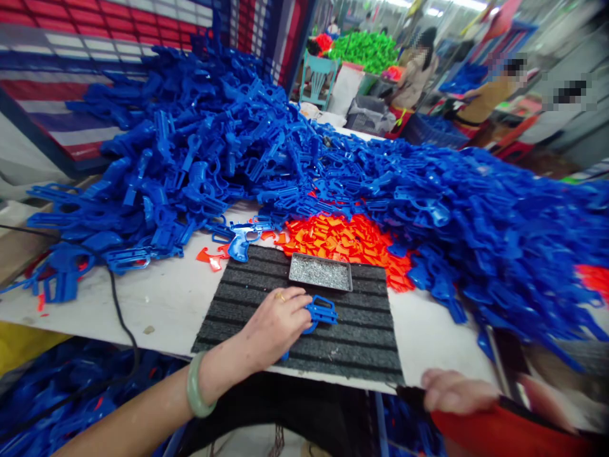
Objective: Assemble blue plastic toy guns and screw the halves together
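My left hand (278, 324), with a ring and a green bangle at the wrist, is closed over a blue plastic toy gun shell (323, 311) lying on the black ribbed mat (352, 358). The fingers cover its grip end. My right hand (457, 390) is at the lower right, blurred, its fingers wrapped round a red-and-black tool (504, 428) whose dark end points left. The tool's exact kind is smeared. A small grey tray (291, 279) of tiny metal screws sits on the mat just beyond my left hand. Another blue toy gun (243, 238) lies at the mat's far left corner.
Blue toy gun parts form a large heap (228, 139) behind and a second heap (499, 222) at the right. Small orange parts (337, 238) lie beyond the tray. A black cable (117, 304) crosses the white table's left side. Several people are in the background.
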A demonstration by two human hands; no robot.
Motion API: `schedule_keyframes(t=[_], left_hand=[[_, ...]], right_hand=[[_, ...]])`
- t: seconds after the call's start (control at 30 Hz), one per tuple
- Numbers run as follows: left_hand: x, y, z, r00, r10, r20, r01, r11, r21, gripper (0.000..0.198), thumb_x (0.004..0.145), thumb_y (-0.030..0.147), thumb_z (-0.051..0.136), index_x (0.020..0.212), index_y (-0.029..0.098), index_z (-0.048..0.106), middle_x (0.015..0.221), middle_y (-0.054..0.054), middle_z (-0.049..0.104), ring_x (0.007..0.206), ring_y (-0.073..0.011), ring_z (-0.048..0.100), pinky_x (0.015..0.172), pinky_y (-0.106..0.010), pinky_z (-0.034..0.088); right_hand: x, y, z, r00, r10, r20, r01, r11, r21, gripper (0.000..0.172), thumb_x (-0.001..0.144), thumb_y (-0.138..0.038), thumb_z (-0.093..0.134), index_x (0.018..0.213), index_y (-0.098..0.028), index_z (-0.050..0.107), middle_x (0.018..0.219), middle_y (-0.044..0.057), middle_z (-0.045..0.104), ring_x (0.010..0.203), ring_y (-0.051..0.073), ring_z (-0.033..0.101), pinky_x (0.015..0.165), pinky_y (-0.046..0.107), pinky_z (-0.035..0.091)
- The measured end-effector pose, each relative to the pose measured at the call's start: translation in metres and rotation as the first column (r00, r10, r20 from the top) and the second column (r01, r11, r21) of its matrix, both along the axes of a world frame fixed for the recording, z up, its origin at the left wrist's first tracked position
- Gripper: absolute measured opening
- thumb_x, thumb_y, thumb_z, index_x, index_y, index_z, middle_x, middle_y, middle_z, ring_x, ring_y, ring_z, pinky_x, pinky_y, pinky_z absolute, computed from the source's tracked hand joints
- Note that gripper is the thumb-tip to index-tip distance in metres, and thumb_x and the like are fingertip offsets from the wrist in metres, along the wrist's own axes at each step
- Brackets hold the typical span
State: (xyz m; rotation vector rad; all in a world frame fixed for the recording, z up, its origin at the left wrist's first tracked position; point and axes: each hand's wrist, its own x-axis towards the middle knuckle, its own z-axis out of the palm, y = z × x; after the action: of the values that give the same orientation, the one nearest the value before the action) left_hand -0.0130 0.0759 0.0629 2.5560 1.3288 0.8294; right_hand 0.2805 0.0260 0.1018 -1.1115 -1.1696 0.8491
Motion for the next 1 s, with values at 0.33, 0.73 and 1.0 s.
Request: schedule_keyframes(t=[0.33, 0.73, 1.0], left_hand=[[0.017, -0.015, -0.027, 0.987, 0.023, -0.156, -0.009, 0.996, 0.085, 0.008, 0.094, 0.019, 0.055, 0.094, 0.022, 0.063, 0.128, 0.001, 0.063, 0.125, -0.0224, 0.050, 0.105, -0.043, 0.032], [0.017, -0.018, -0.028, 0.990, 0.028, -0.140, -0.018, 0.997, 0.076, 0.013, 0.095, 0.017, 0.051, 0.093, 0.021, 0.063, 0.131, -0.001, 0.063, 0.128, -0.0210, 0.049, 0.107, -0.043, 0.031], [0.018, -0.018, -0.032, 0.992, 0.038, -0.118, -0.035, 0.999, 0.028, 0.011, 0.095, 0.019, 0.053, 0.094, 0.022, 0.064, 0.130, -0.001, 0.063, 0.129, -0.0187, 0.048, 0.108, -0.042, 0.032]], right_hand=[[-0.104, 0.079, -0.008, 0.963, 0.080, -0.259, 0.015, 0.938, 0.345, 0.030, 0.085, -0.028, 0.060, 0.113, -0.025, 0.051, 0.063, -0.008, 0.057, 0.047, 0.012, 0.053, 0.056, 0.033, 0.049], [-0.107, 0.086, -0.021, 0.984, 0.134, -0.116, -0.107, 0.972, 0.211, 0.018, 0.086, -0.028, 0.060, 0.097, -0.025, 0.045, 0.059, -0.010, 0.053, 0.046, 0.011, 0.054, 0.053, 0.031, 0.050], [-0.103, 0.080, -0.024, 0.973, 0.218, -0.070, -0.187, 0.935, 0.301, 0.020, 0.088, -0.026, 0.058, 0.105, -0.027, 0.048, 0.058, -0.009, 0.055, 0.048, 0.013, 0.055, 0.054, 0.033, 0.050]])
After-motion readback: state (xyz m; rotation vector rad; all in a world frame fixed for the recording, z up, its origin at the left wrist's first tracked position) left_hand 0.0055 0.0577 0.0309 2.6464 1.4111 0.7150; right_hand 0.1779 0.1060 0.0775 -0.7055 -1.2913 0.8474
